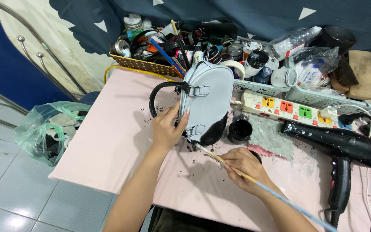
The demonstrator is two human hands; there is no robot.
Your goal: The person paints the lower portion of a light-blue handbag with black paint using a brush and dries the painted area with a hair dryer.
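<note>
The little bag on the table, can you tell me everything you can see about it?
The small handbag is pale blue-grey and looks like smooth leather, with a black looped handle on its left and strap tabs with buckles. One lower corner is painted glossy black. It lies on the pink table. The left hand holds its edge, while the right hand holds a thin paintbrush with its tip at the black patch.

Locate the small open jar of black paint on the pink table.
In the head view, the small round jar of black paint stands mid-table, just right of the pale blue handbag, below the white power strip and above the right hand.
</note>
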